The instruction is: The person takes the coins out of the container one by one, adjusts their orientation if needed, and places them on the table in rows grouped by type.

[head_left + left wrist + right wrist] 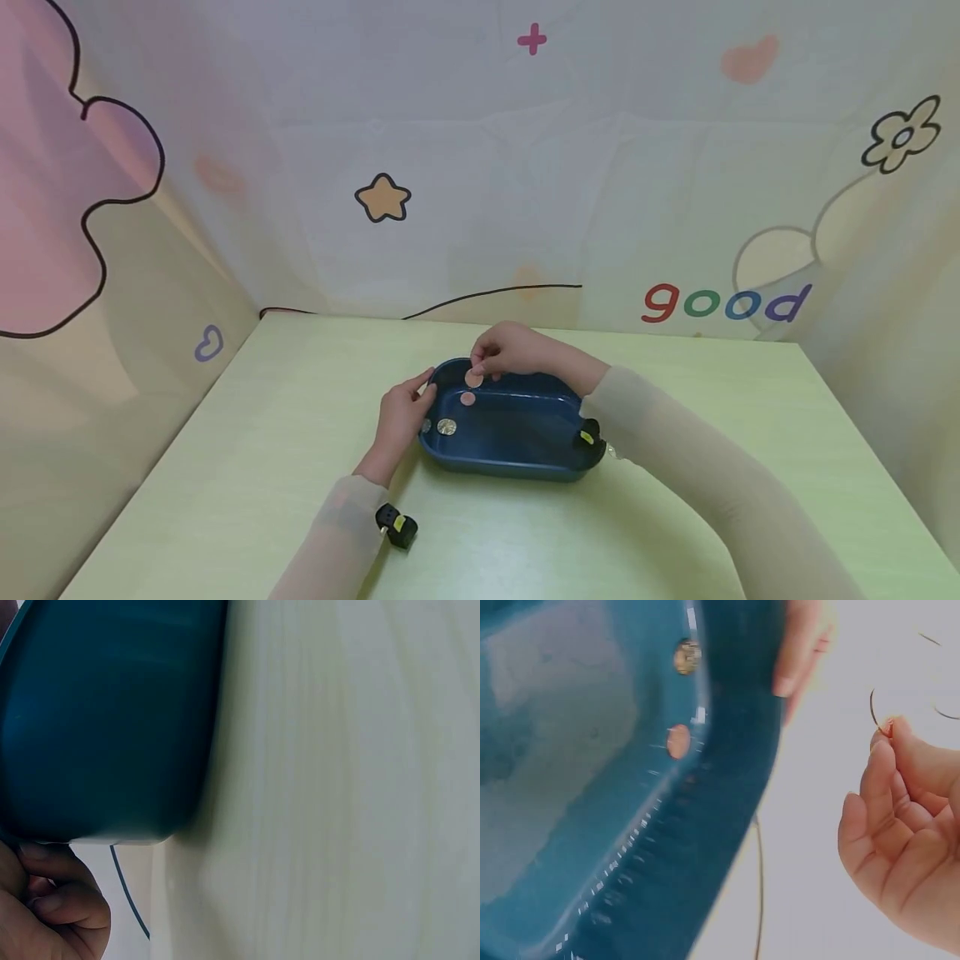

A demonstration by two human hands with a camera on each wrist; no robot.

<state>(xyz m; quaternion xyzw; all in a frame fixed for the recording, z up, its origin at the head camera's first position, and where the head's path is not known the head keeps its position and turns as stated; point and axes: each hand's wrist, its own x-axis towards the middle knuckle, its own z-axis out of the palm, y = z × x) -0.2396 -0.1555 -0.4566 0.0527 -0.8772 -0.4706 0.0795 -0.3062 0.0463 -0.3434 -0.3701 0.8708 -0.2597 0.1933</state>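
Observation:
A deep blue rectangular dish (517,467) with rounded corners stands on the table. At its left end my left hand (401,417) grips the rim; its curled fingers (71,892) show beside the dish wall in the left wrist view. Over the dish's far left corner, my right hand (510,348) pinches a copper-coloured coin (473,378) between thumb and fingertips; in the right wrist view that coin appears nearly edge-on. Inside the dish, near the left end, lie a patterned silvery-gold coin (687,656) and another copper-coloured coin (678,742).
A pale yellow-green table (300,433) surrounds the dish. Behind it hangs a printed cloth backdrop (480,167), which also runs along both sides. Black wrist cameras sit on both sleeves, the left one (397,527) low beside the dish.

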